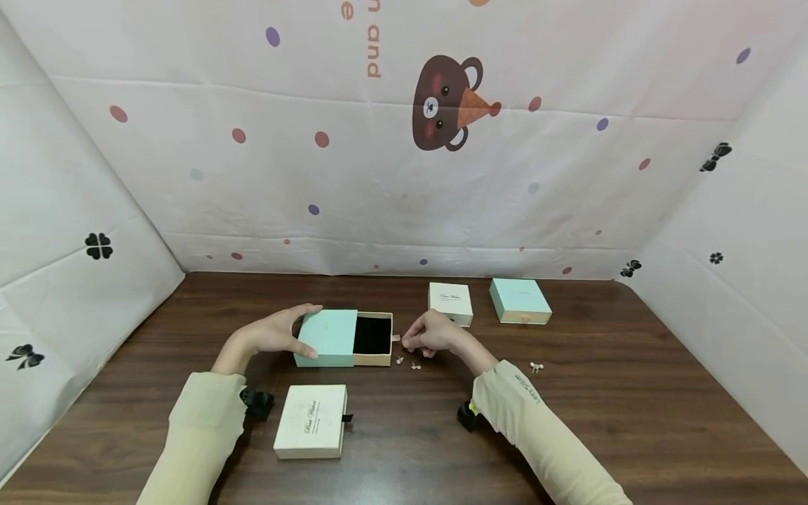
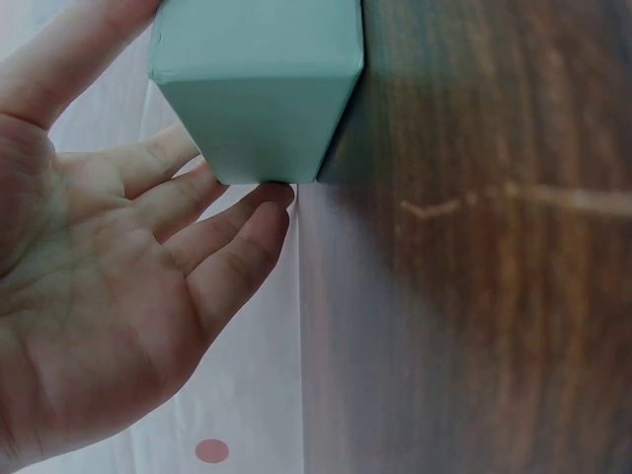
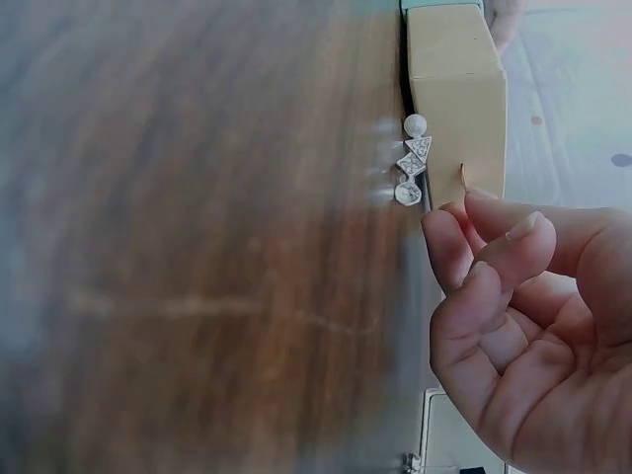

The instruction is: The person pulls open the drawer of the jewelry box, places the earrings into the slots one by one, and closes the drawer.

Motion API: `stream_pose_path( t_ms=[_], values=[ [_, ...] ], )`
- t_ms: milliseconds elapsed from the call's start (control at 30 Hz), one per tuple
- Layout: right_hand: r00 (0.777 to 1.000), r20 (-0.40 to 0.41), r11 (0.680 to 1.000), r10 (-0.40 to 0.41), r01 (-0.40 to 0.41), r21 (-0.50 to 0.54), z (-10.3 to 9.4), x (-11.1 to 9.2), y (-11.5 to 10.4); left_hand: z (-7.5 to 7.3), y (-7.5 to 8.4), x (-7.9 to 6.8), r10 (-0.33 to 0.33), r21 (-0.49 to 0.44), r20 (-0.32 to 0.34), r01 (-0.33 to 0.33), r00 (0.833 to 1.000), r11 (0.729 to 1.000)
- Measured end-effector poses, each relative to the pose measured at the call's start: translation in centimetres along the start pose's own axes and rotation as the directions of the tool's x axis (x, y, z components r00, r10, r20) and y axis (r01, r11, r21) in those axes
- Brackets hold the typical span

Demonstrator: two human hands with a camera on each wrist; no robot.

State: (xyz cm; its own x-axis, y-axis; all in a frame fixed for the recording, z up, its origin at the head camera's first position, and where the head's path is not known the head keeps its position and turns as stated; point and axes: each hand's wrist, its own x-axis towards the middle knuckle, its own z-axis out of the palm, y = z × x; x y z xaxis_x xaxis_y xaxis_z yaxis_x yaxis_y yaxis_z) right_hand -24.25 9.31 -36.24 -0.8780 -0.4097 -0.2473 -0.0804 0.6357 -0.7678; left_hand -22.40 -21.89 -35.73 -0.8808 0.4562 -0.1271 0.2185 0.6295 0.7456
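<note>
Mint card covers the box on the brown table, its cream drawer slid part way out to the right and showing a black lining. At the box's left end the left hand grips the cover, thumb along the near side and fingers at the far side. At the drawer's right end the right hand has its fingers curled in, the tips pinching the small pink tab. Just below those fingertips, near the drawer's corner, lie two earrings; the right wrist view shows a pearl and clear stones on them. More earrings lie on the table to the right of the right forearm. Nearer the person is a white box with dark lettering and a black ribbon at its right side. Beyond the right hand stands a smaller white box, and to its right a second mint box, closed. Behind the table hangs a white cloth with coloured dots and a bear.
</note>
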Motion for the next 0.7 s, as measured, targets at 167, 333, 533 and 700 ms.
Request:
stream_pose_path(
  t_ms=[167,333,533,700],
  values=[
    [1.0,0.015,1.0,-0.006,0.006,0.014,-0.1,-0.3,0.4,0.0,0.0,0.0,-0.001,-0.001,0.002,0.001,1.0,1.0],
    [0.999,0.042,0.998,-0.001,-0.002,0.058,-0.3,-0.5,0.7,0.0,0.0,-0.1,-0.011,0.0,0.007,0.011,1.0,1.0],
    [0.995,0.091,0.994,-0.028,0.018,0.109,-0.4,-0.6,1.0,0.0,0.0,-0.1,-0.014,0.005,0.005,0.014,1.0,1.0],
    [0.991,0.115,0.991,-0.064,0.049,0.124,-0.3,-0.6,1.2,0.0,0.0,-0.1,-0.016,0.004,0.009,0.016,1.0,1.0]
  ],
)
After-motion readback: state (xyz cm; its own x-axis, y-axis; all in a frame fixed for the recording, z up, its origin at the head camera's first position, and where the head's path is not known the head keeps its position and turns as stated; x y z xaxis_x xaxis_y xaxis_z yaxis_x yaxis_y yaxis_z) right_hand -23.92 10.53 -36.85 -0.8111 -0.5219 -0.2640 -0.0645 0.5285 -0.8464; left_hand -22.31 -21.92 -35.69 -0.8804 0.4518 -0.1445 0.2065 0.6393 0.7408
